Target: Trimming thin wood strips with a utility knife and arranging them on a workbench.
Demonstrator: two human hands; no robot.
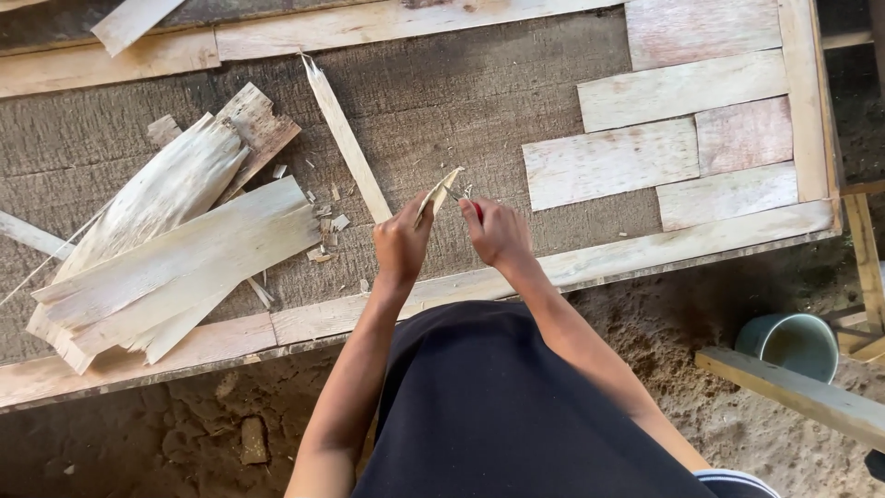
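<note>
Black-clad lap sits nearest, both arms reaching over the bench (479, 101). Left hand (401, 244) fingers pinch a thin wood sliver (437, 195) upright above the bench's near rail; right hand (496, 231) fingers grip a red-handled blade (472, 207) against it. Split wood slabs (175, 249) lie well left.

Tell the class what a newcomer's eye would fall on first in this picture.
At centre, the left hand pinches a thin wood sliver while the right hand works at it with a small red-handled tool. To the left lies a heap of pale wood strips; upper right, fitted flat boards.
</note>
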